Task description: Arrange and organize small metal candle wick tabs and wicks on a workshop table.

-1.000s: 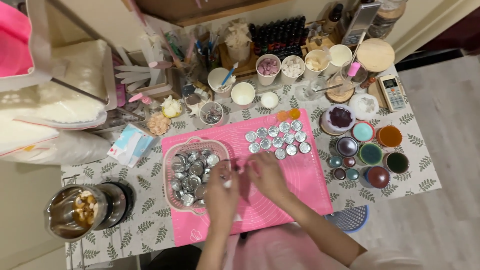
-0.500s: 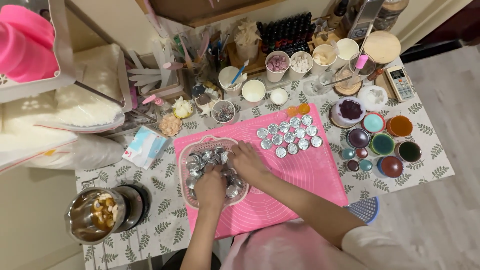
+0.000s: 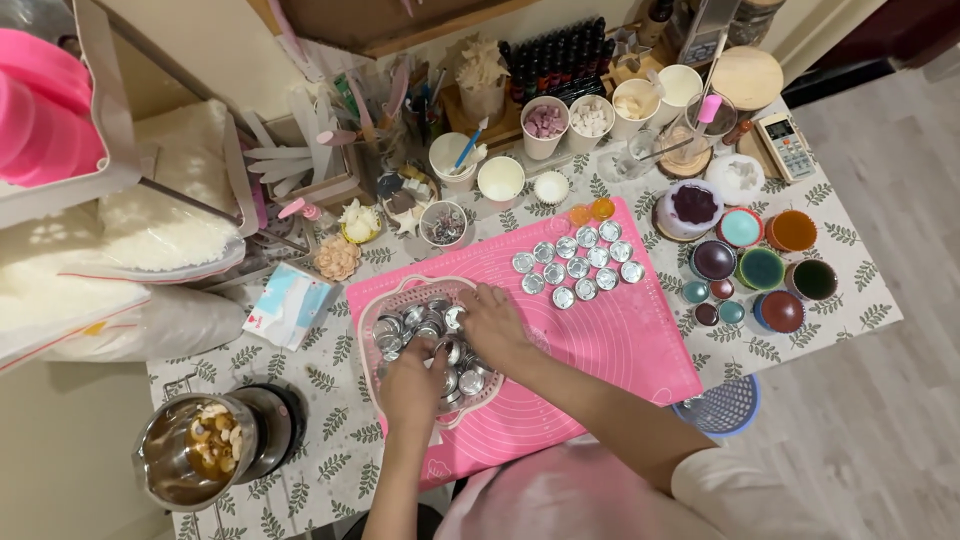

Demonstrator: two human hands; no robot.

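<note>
Both hands are in the pink basket (image 3: 372, 305) of small metal cups (image 3: 408, 322) on the pink mat (image 3: 640, 345). The left hand (image 3: 412, 385) fingers curl on cups at the near side; the right hand (image 3: 492, 325) fingers pinch one cup. The cups already in rows (image 3: 578, 262) lie farther right, nearer the right hand.

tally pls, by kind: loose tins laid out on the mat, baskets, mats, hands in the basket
Metal tins in rows on the mat: 14
Pink basket holding more tins: 1
Pink mat: 1
Hands in the basket: 2, left hand and right hand
Total: 18
</note>
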